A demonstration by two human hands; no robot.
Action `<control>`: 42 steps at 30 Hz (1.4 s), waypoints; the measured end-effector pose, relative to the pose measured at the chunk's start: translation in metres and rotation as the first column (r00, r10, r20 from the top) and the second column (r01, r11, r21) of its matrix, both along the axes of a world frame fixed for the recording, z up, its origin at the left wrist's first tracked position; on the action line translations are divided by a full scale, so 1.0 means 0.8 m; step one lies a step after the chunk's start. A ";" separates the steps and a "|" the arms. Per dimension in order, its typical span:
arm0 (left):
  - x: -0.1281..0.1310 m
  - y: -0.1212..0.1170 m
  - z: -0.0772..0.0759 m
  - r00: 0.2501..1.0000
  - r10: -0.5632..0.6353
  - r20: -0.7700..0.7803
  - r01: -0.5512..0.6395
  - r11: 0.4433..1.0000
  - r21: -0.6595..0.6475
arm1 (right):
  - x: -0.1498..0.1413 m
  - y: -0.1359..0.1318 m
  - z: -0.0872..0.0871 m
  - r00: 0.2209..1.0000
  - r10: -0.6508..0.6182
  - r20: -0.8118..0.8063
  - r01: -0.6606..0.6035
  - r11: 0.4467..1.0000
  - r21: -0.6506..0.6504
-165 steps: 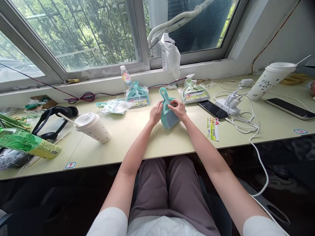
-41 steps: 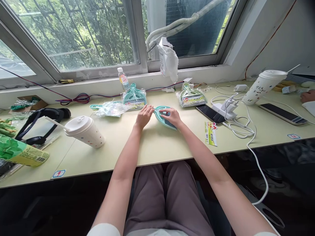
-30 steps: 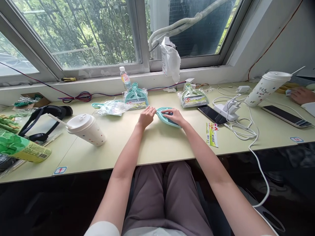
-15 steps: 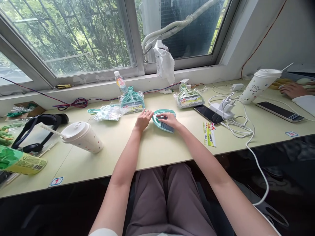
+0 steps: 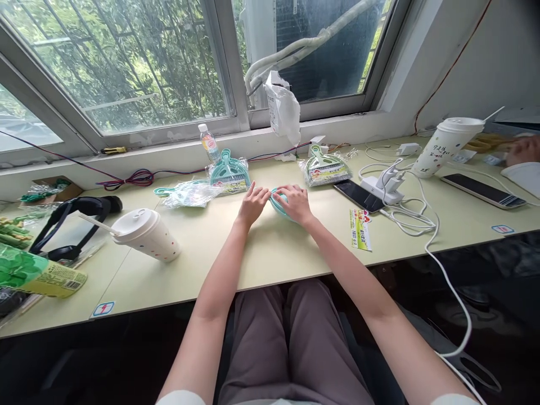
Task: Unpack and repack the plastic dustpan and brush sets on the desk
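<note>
At frame centre, teal dustpan (image 5: pixel 276 207) mostly hidden under my right hand (image 5: pixel 297 205), its fingers curled over the top, my left hand (image 5: pixel 252 206) at the dustpan's left end, fingers close together, whether either clamps I cannot tell, spotted cup (image 5: pixel 147 235) at left.

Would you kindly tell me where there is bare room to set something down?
Bare desktop lies between the left cup and left forearm, and in front of the teal dustpan, between both forearms. More lies in front of the far-right phone. It is crowded around the power strip, and far left, by the headset and green packet.
</note>
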State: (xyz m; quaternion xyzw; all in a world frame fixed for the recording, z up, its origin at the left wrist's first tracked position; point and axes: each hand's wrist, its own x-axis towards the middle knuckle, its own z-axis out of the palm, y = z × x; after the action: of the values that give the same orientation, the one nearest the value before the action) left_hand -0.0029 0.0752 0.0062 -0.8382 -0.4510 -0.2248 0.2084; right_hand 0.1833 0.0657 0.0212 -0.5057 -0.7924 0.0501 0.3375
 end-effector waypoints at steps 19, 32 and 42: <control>-0.006 0.004 -0.009 0.999 0.039 -0.023 -0.040 0.999 -0.029 | -0.021 -0.013 -0.009 0.915 0.026 0.403 -0.023 1.000 -0.012; -0.004 0.009 -0.018 1.000 0.019 0.013 -0.019 1.000 -0.008 | -0.009 -0.007 -0.004 0.886 0.027 0.462 -0.006 0.999 -0.048; 0.002 0.006 -0.014 0.955 -0.067 0.289 0.085 0.995 -0.051 | -0.009 0.000 -0.012 0.925 0.004 0.380 0.013 0.999 -0.042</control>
State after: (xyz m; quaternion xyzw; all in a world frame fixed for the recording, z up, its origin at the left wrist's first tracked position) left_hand -0.0012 0.0804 -0.0051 -0.8196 -0.4507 -0.3375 0.1055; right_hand 0.1764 0.0660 0.0117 -0.5150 -0.8403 -0.0324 0.1665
